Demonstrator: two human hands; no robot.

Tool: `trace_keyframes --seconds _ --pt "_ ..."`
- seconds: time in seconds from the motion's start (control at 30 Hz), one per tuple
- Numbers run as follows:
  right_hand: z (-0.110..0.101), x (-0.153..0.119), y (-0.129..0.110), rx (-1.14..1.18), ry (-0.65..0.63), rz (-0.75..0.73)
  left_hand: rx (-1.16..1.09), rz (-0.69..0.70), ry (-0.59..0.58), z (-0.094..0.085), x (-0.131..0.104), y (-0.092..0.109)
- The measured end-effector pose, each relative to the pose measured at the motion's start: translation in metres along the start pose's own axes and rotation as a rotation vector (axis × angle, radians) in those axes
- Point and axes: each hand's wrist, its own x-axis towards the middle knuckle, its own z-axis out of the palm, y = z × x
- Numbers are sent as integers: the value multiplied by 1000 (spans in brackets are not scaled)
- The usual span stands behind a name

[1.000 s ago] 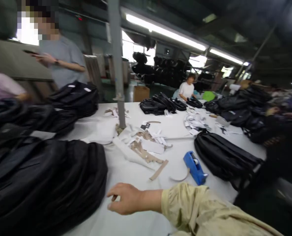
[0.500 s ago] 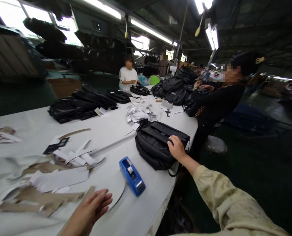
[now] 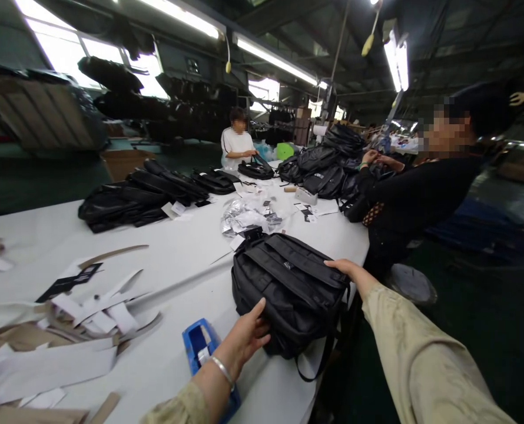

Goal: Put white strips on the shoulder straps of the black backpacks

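A black backpack lies on the white table close in front of me, its straps on top and one loose strap hanging by the table's edge. My right hand grips the bag's right end, thumb on top, the other fingers hidden down its side. At the near left side of the bag is my left hand, open with fingers apart; whether the fingertips touch the fabric I cannot tell. A blue tape dispenser sits partly under my left forearm.
Paper and brown strips cover the table's left. Crumpled clear plastic lies beyond the bag. Black bags are piled back left, more back right. A person in white sits across; another in black stands right.
My left hand has moved from beside the dispenser to the backpack. My right hand has shifted from the bag's top to its right end. The bag appears nearer and the view has turned slightly.
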Motion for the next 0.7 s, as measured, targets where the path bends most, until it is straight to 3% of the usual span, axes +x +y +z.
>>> trace_keyframes --seconds 0.07,0.2,0.3,0.37,0.43,0.53,0.63,0.7 --pt "1 1 4 -27 21 26 -3 28 5 9 5 0" --pt "1 -15 -5 -38 98 -82 -19 109 25 19 2 6" --pt "2 -44 -21 -4 134 -223 -46 192 59 15 -13 18" --pt "8 -72 -33 23 143 -338 -79 261 92 2 -31 28" --pt "22 -106 -43 66 111 -428 -116 353 143 -21 -56 37" --pt "61 -163 -50 167 -25 -516 -124 463 268 -77 -112 47" --pt "121 -221 -37 234 -233 -580 -128 471 454 -149 -185 42" --pt "168 -259 -18 253 -373 -589 -131 446 583 -198 -237 28"
